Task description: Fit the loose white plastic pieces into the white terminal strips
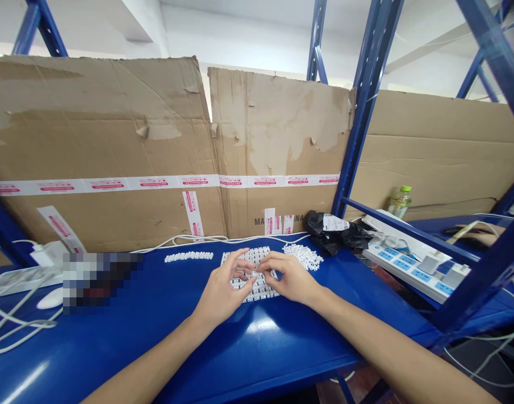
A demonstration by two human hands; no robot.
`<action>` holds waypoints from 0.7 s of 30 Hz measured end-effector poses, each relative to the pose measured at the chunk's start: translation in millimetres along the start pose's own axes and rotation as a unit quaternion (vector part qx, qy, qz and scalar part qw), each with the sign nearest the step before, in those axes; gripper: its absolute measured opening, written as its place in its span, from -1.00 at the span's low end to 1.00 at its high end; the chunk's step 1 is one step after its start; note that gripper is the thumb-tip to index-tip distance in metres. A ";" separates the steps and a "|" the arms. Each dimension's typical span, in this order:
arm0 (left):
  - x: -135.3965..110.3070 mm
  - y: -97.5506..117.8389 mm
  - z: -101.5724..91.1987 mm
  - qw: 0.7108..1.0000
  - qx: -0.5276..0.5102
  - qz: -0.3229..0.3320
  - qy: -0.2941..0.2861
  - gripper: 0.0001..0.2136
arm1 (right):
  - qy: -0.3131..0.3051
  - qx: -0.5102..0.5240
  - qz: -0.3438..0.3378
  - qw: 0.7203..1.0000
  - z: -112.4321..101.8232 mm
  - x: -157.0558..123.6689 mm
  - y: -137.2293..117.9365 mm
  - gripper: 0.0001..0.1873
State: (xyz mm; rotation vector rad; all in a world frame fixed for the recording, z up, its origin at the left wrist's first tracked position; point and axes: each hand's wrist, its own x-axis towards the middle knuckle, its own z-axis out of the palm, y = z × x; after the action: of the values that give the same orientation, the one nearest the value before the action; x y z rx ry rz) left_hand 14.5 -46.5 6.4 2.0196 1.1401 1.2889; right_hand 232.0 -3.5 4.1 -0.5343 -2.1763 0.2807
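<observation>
Torn cardboard sheets (114, 140) stand behind your blue steel shelf (282, 359), with a blue rack upright (368, 101) at 1 o'clock. Your left hand (221, 294) and right hand (293, 278) meet at 12 o'clock over a grid of small white pieces (251, 257), which lies flat on the shelf and runs under both palms. The fingers of both hands are curled and spread a little, with the fingertips close together above the grid. You may be pinching a piece between them, but I cannot tell.

Three lots of white pieces show. The grid looks tightly packed wherever it is visible, a loose heap of white pieces (303, 257) sits just beside it at 1 o'clock, and a short row of white pieces (188, 256) lies apart at 11 o'clock. The pieces are too small to read.

Red-printed white tape (114, 183) crosses the cardboard, its lettering illegible. Below it, printed letters (274, 220) read "MA" and "INA", with a strip of tape covering the middle. A black plastic bag (328, 233) with a white label (335, 223) lies at 1 o'clock. Another person's hand (482, 235) shows at 2 o'clock, beyond the rack.
</observation>
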 end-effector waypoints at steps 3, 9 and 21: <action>-0.6 1.0 -0.3 1.000 0.007 0.003 -0.002 -0.46 | -0.002 -0.006 0.002 1.000 -0.5 -0.9 0.2 -0.68; -1.1 0.7 1.1 1.000 -0.030 0.005 0.003 -0.46 | -0.021 -0.008 0.007 1.000 1.4 -1.7 -2.0 -0.70; -1.4 -0.7 3.8 0.995 -0.093 -0.041 0.027 -0.51 | 0.014 0.018 0.071 0.997 10.3 -1.1 -16.4 -0.79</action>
State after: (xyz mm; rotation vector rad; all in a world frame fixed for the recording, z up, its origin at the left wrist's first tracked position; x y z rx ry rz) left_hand 17.3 -47.2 3.4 1.7969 1.0721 1.3619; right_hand 219.9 -18.6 3.2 -0.6703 -2.1064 0.3862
